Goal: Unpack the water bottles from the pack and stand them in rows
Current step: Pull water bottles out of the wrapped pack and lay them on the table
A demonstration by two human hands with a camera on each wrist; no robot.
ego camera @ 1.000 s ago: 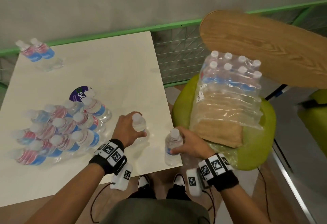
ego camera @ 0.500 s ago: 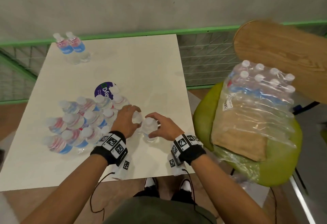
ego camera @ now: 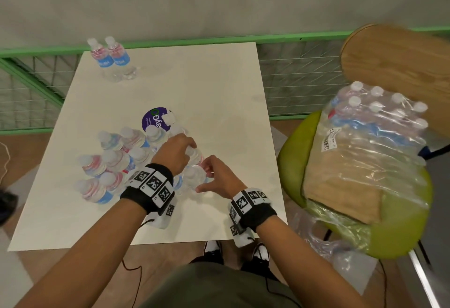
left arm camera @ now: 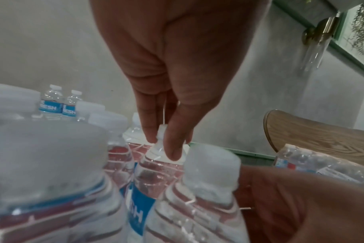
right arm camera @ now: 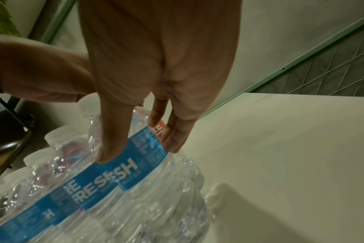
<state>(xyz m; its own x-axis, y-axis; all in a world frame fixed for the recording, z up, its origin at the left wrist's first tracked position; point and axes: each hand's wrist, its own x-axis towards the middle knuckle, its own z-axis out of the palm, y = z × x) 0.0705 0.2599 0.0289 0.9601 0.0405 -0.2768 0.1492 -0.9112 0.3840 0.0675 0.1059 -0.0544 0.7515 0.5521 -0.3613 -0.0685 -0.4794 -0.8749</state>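
Several clear water bottles [ego camera: 117,161] with blue and red labels stand clustered on the white table [ego camera: 207,88]. My left hand [ego camera: 187,151] pinches the cap and neck of one bottle [left arm camera: 154,172] at the cluster's right edge; the left wrist view shows the fingertips [left arm camera: 172,152] on its neck. Just nearer me, my right hand [ego camera: 205,177] holds a second bottle [right arm camera: 156,172] by its blue label, thumb on one side and fingers on the other. That bottle stands on the table against the cluster. The torn shrink-wrapped pack [ego camera: 375,132] with several bottles sits on a green chair to the right.
Two more bottles [ego camera: 114,59] stand at the table's far left corner. A purple round sticker [ego camera: 153,120] lies behind the cluster. The green chair seat [ego camera: 292,161] and its wooden back [ego camera: 399,64] are right of the table. A green mesh railing [ego camera: 292,76] runs behind.
Both hands carried their bottles left from the table's near right edge to the cluster. The two bottles now stand side by side against it. My head turned left.
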